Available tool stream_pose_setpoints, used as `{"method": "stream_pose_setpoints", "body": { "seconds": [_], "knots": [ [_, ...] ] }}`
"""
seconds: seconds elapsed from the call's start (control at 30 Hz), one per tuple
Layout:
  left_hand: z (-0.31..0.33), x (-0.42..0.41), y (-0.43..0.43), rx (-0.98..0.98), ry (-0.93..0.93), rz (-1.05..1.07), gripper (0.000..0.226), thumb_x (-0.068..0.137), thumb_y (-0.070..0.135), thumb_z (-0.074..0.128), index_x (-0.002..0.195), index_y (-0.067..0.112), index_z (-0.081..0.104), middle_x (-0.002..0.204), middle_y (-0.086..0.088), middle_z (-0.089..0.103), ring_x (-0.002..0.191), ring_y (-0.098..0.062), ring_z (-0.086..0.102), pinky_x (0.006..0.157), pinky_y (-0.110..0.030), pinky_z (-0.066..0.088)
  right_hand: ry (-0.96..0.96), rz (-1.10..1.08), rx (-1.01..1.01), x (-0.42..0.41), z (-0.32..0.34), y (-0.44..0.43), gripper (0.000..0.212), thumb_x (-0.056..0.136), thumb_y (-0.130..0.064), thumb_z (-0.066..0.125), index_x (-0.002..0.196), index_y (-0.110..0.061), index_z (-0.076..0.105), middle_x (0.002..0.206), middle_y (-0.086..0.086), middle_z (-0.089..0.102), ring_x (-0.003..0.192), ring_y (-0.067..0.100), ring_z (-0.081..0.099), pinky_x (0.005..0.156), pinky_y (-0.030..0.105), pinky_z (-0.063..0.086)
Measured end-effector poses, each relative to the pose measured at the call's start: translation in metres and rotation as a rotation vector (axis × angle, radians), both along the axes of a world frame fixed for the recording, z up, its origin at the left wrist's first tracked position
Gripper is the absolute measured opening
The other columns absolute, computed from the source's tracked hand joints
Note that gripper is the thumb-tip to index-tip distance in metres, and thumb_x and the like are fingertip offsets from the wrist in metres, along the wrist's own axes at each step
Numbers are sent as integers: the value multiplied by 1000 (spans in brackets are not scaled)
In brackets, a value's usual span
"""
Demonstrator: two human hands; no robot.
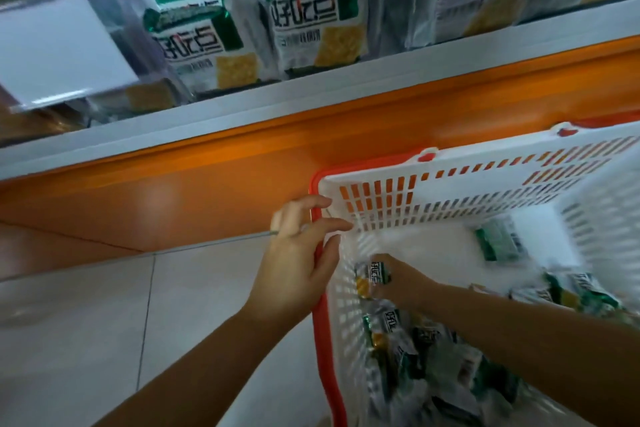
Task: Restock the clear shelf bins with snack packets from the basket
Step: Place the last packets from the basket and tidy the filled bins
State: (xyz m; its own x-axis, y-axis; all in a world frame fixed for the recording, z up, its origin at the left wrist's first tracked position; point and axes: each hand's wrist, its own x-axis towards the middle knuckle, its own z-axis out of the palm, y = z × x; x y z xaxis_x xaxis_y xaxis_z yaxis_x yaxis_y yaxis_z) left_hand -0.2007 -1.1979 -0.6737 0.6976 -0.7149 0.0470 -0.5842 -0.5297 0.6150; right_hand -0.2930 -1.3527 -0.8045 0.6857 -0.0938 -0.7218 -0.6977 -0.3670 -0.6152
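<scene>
Left forearm reaching up from lower left, left hand [299, 253] palm down, fingers nearly straight across the basket rim [323, 340], right forearm crossing in from the right, right hand [398, 282] in a curled grip round a snack packet [370, 279]

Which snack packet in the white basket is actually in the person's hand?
The small green-and-white foil packet by the white plastic basket's left wall: the right hand grips it, while the other packets lie loose, untouched.
</scene>
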Motion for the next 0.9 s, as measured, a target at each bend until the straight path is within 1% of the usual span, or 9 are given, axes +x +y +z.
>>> {"method": "stream_pose_setpoints", "body": {
  "seconds": [0.17, 0.27, 0.33, 0.47, 0.6, 0.7, 0.77, 0.83, 0.9],
  "knots": [
    [-3, 2, 1, -1, -8, -6, 34, 89, 40, 39, 106, 33, 67, 126, 17, 39, 121, -5, 30, 87, -8, 25, -148, 34, -89, 2, 10, -1, 47, 86, -20, 64, 126, -32, 43, 116, 1, 60, 102, 19, 58, 88, 29, 48],
    [0, 2, 2, 22, -21, -13, 26, 92, 33, 47, 108, 32, 67, 125, 20, 36, 118, 0, 26, 87, -7, 24, -205, 126, -128, -2, 36, -8, 58, 91, -18, 57, 141, -34, 32, 126, 6, 55, 104, 19, 58, 85, 26, 50],
    [7, 2, 2, 77, -19, -22, 24, 93, 28, 54, 114, 32, 65, 128, 19, 36, 118, 2, 23, 90, -13, 24, -263, 102, -84, -4, 66, -11, 69, 90, -28, 63, 146, -34, 24, 131, 4, 54, 105, 14, 59, 88, 23, 51],
    [30, 3, 4, 174, 31, -66, 44, 92, 30, 58, 135, 36, 48, 139, 16, 42, 127, -1, 27, 103, -25, 30, -351, 15, -45, -9, 137, -18, 74, 85, -19, 69, 142, -31, 25, 134, -2, 51, 101, 3, 54, 73, 11, 48],
    [78, -3, 9, 31, 274, -75, 50, 91, 29, 61, 126, 54, 37, 116, 32, 52, 99, 19, 49, 78, -2, 41, -465, 133, -149, -14, 208, -25, 39, 84, -14, 69, 113, -30, 47, 126, -10, 53, 115, 4, 52, 80, 13, 47],
    [122, -9, 15, -19, 227, -106, 46, 87, 24, 67, 124, 44, 51, 98, 23, 62, 87, 10, 61, 74, -12, 52, -580, 201, -273, -14, 269, -20, 30, 84, -17, 68, 102, -34, 51, 113, -14, 56, 103, 4, 57, 71, 15, 47],
    [153, -11, 18, -57, 135, -100, 40, 84, 23, 70, 118, 40, 56, 86, 11, 68, 76, -2, 64, 69, -24, 53, -642, 247, -360, -13, 309, -13, 29, 85, -20, 67, 105, -35, 53, 113, -13, 55, 97, 9, 59, 75, 23, 48],
    [183, -12, 23, -103, 94, -66, 35, 83, 26, 71, 105, 46, 54, 74, 2, 67, 64, -11, 61, 57, -27, 46, -686, 265, -393, -11, 344, -6, 28, 87, -22, 65, 107, -37, 53, 116, -12, 56, 86, 13, 61, 73, 30, 50],
    [210, -11, 28, -179, 60, -18, 32, 81, 29, 72, 99, 49, 53, 68, -3, 63, 55, -9, 52, 51, -24, 38, -742, 267, -434, -8, 376, 2, 28, 88, -25, 65, 109, -39, 52, 119, -9, 57, 85, 13, 61, 74, 32, 50]
  ]
}}
